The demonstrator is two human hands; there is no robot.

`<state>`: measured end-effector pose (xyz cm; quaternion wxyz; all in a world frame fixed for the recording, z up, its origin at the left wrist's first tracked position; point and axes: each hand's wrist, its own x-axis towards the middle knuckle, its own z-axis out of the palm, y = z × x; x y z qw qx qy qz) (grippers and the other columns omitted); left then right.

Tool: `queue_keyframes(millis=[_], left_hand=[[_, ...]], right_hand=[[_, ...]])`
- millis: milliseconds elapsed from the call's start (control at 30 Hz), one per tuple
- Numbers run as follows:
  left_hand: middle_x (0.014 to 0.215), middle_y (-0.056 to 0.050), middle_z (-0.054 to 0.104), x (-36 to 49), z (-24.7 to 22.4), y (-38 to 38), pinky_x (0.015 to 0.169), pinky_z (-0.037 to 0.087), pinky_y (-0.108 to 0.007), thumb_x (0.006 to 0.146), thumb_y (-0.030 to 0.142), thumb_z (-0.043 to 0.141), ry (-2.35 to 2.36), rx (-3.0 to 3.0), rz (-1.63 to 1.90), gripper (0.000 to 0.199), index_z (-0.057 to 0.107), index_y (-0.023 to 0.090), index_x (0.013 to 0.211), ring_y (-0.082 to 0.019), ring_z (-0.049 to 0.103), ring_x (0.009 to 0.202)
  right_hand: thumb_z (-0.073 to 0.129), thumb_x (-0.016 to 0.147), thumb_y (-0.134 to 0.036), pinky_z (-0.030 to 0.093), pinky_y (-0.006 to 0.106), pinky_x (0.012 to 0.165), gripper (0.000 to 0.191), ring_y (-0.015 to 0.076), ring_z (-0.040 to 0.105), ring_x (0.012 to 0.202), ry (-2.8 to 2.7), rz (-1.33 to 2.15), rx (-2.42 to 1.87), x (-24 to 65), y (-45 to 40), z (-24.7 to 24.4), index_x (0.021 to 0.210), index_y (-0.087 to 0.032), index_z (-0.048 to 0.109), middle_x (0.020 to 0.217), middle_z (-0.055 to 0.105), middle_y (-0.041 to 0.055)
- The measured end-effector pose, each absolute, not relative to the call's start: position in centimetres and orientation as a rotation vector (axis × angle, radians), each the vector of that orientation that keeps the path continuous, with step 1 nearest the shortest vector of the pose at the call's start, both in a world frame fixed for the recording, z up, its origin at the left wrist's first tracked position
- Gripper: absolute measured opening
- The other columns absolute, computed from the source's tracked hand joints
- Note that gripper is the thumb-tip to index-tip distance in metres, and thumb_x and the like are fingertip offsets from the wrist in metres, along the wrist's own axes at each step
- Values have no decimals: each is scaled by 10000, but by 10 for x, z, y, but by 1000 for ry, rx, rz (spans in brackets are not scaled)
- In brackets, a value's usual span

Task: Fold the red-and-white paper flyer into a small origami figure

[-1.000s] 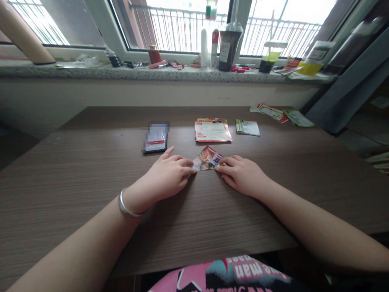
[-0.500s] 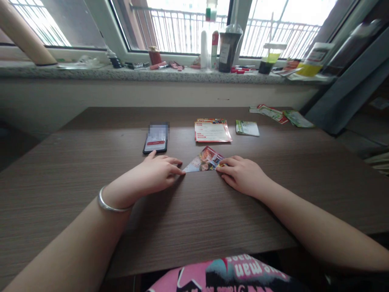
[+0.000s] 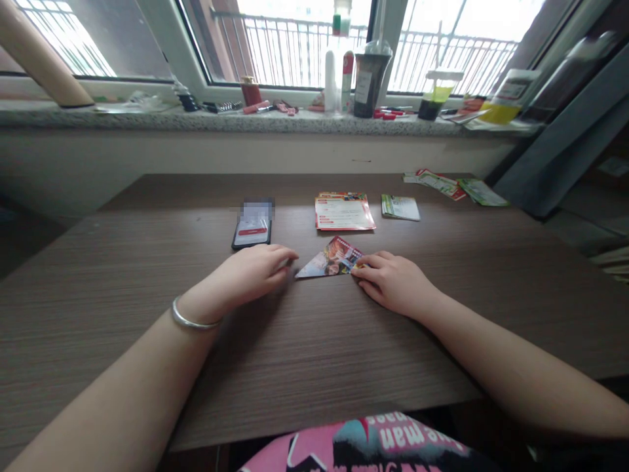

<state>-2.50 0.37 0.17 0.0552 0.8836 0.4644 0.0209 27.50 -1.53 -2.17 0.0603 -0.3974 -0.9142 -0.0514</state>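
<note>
Paper triangle (image 3: 327, 260): busy print, dark red and orange, paling to light blue-grey at the left tip. Counter (image 3: 314, 354): grey-brown, fine streaked wood grain. Phone (image 3: 252, 235): black edge, pale screen, red bar low down. Larger card stack (image 3: 344, 214): white face, red border. Smaller card stack (image 3: 400, 207): white, green band. Bracelet (image 3: 189, 322): plain silver. Garment (image 3: 363, 446): pink, black, teal patch, white lettering. Sill (image 3: 275, 122): grey, speckled.

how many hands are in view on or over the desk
2: the left hand, near the left tip of the triangular paper, and the right hand, its fingers at the paper's right end.
</note>
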Motion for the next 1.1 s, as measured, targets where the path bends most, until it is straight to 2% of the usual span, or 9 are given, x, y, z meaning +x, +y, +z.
queue_keyframes(millis=[67,200,333,500,633,800,1100], left_hand=[[1376,-76,556,-14,-4,-2,1014,460,-351,925,258,432,1221,2805,172,432,543,236,1342,-222,570,1188],[1415,-59,527,-1,-14,-11,1082,401,-419,947,260,448,1006,2966,219,419,530,283,1357,-249,496,1280],[1364,-79,572,1,-14,-12,1065,394,-470,929,269,491,1061,3023,186,399,558,246,1322,-265,537,1220],[1186,-66,676,1,-8,-12,957,460,-410,950,286,450,1203,3020,127,314,683,221,1150,-239,621,1043],[1038,-68,719,1,-3,-12,869,484,-394,950,294,434,1315,3006,-30,330,750,196,967,-232,658,901],[998,-76,730,0,0,-13,831,496,-380,950,343,422,1444,2927,-96,379,757,169,915,-240,677,863],[910,-111,722,-4,-3,-12,712,508,-349,951,391,368,1600,2845,-70,451,744,163,853,-254,683,823]], right_hand=[[410,977,-313,476,373,868,332,240,580,1036,-2757,-162,-1189,273,-15,-22,1169,-239,670,1202,653,76],[401,981,-311,475,379,891,346,242,575,1059,-2746,-168,-1166,271,-14,-20,1207,-239,652,1224,647,73],[430,969,-307,476,376,898,334,236,585,1069,-2761,-159,-1152,270,-12,-18,1212,-246,651,1231,651,69],[433,960,-324,491,350,863,323,219,627,1025,-2744,-161,-1300,278,-10,-15,1090,-245,717,1197,681,43],[418,958,-357,501,304,795,362,194,660,969,-2692,-153,-1518,288,-7,-11,980,-235,758,1136,715,24],[399,953,-401,498,297,692,400,201,679,920,-2641,-215,-1694,293,-5,-10,929,-239,764,1053,741,19],[428,938,-430,452,316,589,397,237,679,823,-2588,-260,-1737,292,-6,-11,822,-217,742,904,743,85]])
